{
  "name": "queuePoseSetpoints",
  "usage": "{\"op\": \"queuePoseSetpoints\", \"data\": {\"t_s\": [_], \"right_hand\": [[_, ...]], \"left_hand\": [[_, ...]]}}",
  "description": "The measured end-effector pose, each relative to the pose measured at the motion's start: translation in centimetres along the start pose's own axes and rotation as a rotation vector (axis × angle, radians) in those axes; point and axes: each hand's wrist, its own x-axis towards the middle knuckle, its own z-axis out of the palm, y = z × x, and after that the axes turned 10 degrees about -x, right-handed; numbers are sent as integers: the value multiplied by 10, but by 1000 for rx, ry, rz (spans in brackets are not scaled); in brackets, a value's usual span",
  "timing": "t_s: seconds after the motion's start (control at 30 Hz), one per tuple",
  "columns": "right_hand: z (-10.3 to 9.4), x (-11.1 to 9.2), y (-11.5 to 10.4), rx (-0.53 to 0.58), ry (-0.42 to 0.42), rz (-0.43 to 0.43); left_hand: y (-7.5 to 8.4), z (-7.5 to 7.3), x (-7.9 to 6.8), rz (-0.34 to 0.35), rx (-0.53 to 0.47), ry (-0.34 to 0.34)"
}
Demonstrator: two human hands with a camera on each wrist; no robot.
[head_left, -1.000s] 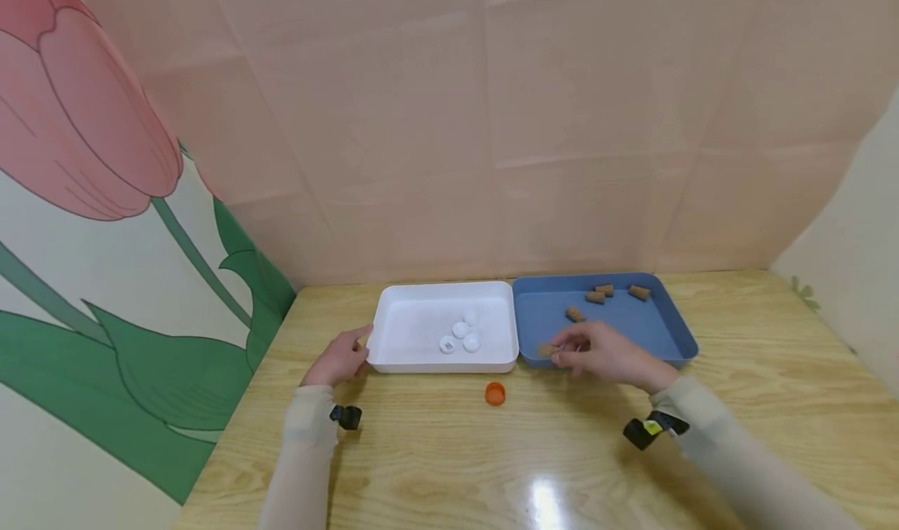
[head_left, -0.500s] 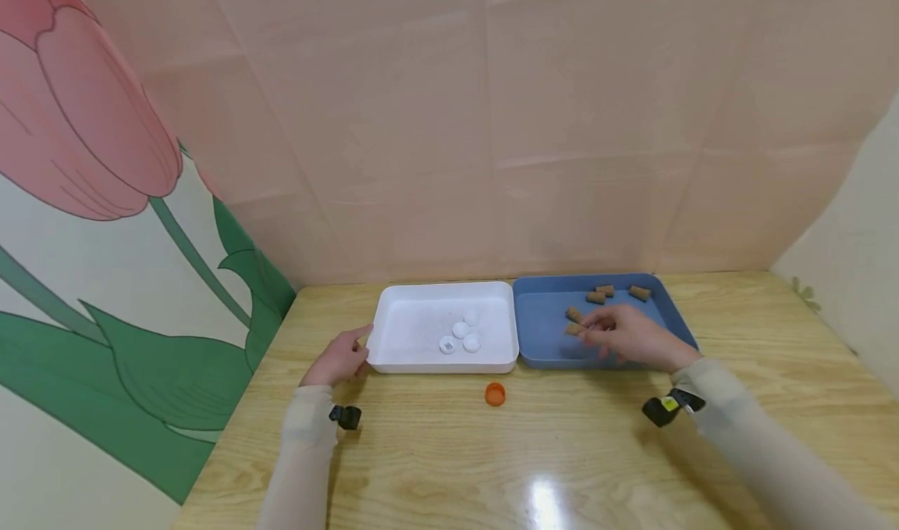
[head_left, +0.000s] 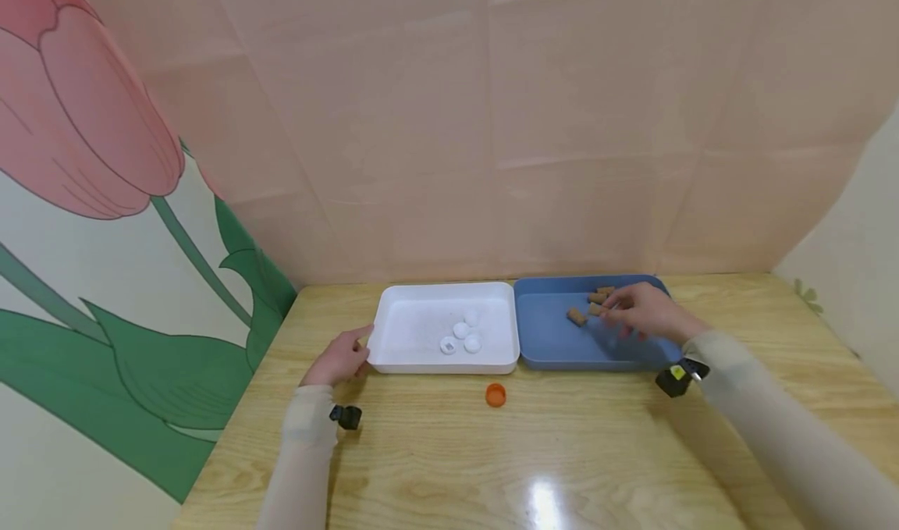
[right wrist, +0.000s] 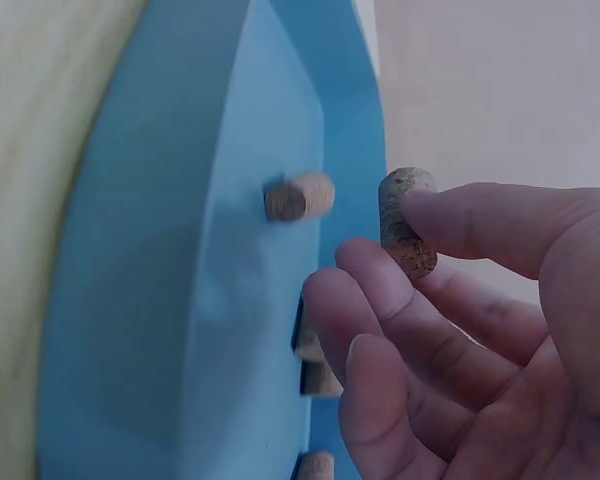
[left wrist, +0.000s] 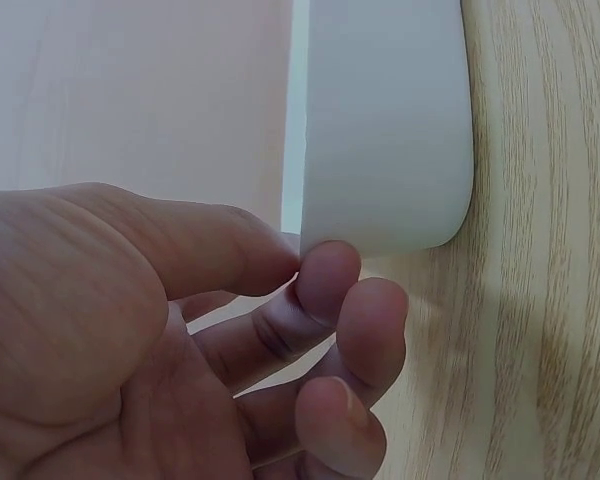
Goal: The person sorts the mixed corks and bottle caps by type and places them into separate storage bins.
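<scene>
In the head view my right hand (head_left: 646, 311) is over the blue tray (head_left: 544, 358), pinching a cork (right wrist: 408, 222) between thumb and fingers. Loose corks lie in that tray, one (head_left: 577, 317) to the left of the held one and two more just behind it. The right wrist view shows another cork (right wrist: 315, 466) at its lower edge. My left hand (head_left: 339, 358) grips the left front corner of the white tray (head_left: 407, 368), thumb and index fingertips meeting at its rim (left wrist: 305, 150). Several round white caps (head_left: 460, 330) lie inside the white tray.
An orange cap (head_left: 495, 395) sits on the wooden table (head_left: 435, 452) in front of the trays. Both trays stand side by side near the table's back edge. Behind them hangs a pink sheet (head_left: 492, 163), with a tulip mural (head_left: 105, 124) on the left wall.
My right hand, with the cork, has moved back and to the right, from the blue tray's front rim to near the other corks. The left hand has stayed at the white tray's corner.
</scene>
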Motion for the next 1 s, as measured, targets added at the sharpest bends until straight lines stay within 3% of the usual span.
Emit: {"op": "queuePoseSetpoints", "data": {"t_s": [0.5,0.77,1.0], "right_hand": [[-12,27,29,-110,-86,87],[-12,27,33,-110,-83,95],[-11,29,42,-99,-131,113]], "left_hand": [[1,0,-3,11,-4,4],[0,2,-1,9,5,4],[0,1,0,13,-9,-1]]}}
